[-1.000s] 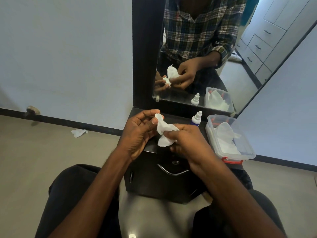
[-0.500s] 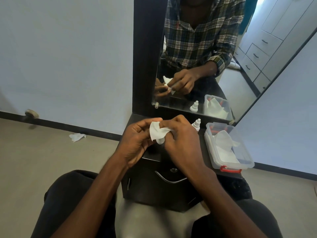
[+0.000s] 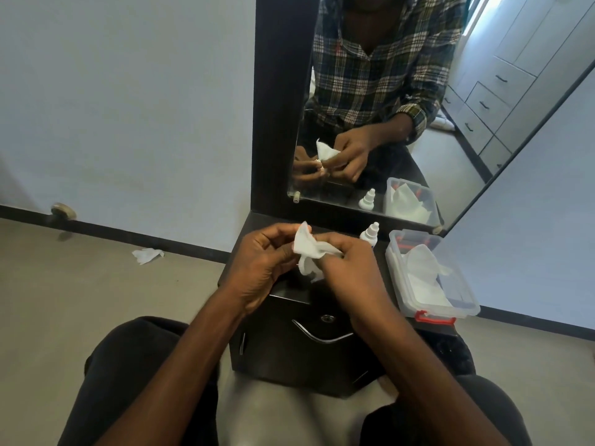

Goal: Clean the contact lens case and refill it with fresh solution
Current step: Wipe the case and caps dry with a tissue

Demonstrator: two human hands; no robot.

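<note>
Both hands raised above the tabletop (image 3: 380, 262), left hand (image 3: 260, 268) and right hand (image 3: 351, 268) close together. Fingers (image 3: 325, 241) of both curled, pinching a white tissue (image 3: 307, 249). Solution bottle (image 3: 370, 234) upright near the back edge.

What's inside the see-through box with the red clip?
Inside the clear plastic box lies crumpled white tissue, with something orange-red showing at the far end. What lies beneath the tissue is covered, so I cannot tell.
</note>
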